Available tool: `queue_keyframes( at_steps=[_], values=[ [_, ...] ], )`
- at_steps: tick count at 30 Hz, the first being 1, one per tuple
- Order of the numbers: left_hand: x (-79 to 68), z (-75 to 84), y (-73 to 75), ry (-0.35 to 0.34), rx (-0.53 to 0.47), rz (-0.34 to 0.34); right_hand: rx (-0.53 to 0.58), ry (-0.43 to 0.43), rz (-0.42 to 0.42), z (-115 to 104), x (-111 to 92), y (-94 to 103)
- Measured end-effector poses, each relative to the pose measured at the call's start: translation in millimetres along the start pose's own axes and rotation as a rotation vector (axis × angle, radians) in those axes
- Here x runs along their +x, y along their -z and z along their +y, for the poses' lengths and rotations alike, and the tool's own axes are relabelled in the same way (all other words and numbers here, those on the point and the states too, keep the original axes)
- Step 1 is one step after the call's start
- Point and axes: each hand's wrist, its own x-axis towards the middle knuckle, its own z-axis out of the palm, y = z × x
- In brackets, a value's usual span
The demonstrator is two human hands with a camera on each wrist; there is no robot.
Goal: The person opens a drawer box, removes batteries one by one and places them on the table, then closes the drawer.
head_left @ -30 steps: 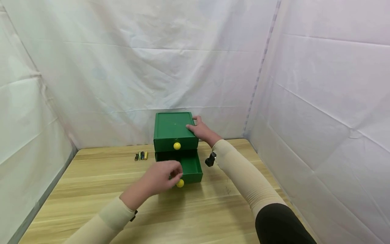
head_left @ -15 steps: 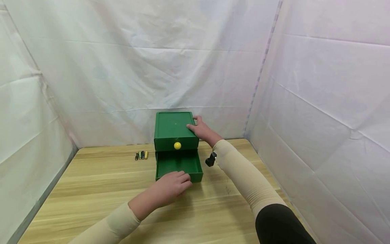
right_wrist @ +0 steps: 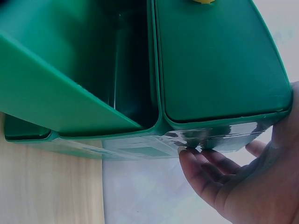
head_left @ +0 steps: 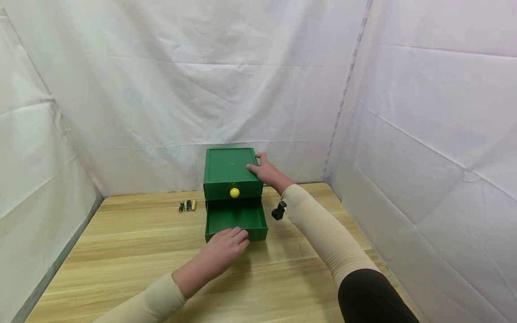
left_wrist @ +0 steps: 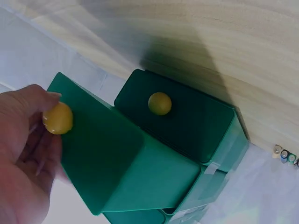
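Observation:
A green drawer cabinet [head_left: 230,163] stands at the back of the wooden table, its middle drawer [left_wrist: 100,149] pulled out. Seen from above, that drawer has a bare floor. My left hand [head_left: 224,249] is at its front, thumb and fingers around the yellow knob [left_wrist: 58,118], which the head view hides. My right hand [head_left: 268,172] grips the cabinet's right upper edge, thumb on top and bent fingers [right_wrist: 205,179] against the side. Above the pulled-out drawer, the top drawer [right_wrist: 219,60] is closed. Below it, the left wrist view shows the closed bottom drawer [left_wrist: 187,123] with its own yellow knob.
Several small batteries [head_left: 187,206] lie in a row to the left of the cabinet. White cloth [head_left: 242,89] hangs behind the table [head_left: 133,251] and along both sides. Clear tape [right_wrist: 145,147] runs along the cabinet's side.
My left hand hovered above the drawer front with the knob showing; it came down and right, covering the knob, then shifted slightly left. My right hand kept its hold.

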Motion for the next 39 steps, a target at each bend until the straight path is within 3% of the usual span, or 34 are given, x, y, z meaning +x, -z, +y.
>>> queue_keyframes(
  at_steps=[5, 21, 28, 39],
  values=[
    [-0.7, -1.1, -0.5, 0.064, 0.024, -0.014, -0.003, 0.005, 0.005, -1, -2, -0.5],
    [-1.1, -9.1, -11.5, 0.100, -0.001, 0.066, 0.020, 0.002, 0.000, -4, -3, -0.8],
    [1.5, -13.6, -13.2, 0.112, -0.013, 0.035, 0.024, -0.004, -0.002, -3, -2, -1.7],
    [5.2, -18.4, -16.8, 0.147, -0.052, 0.083, 0.023, 0.001, 0.010, -1, -1, -2.1]
  ],
)
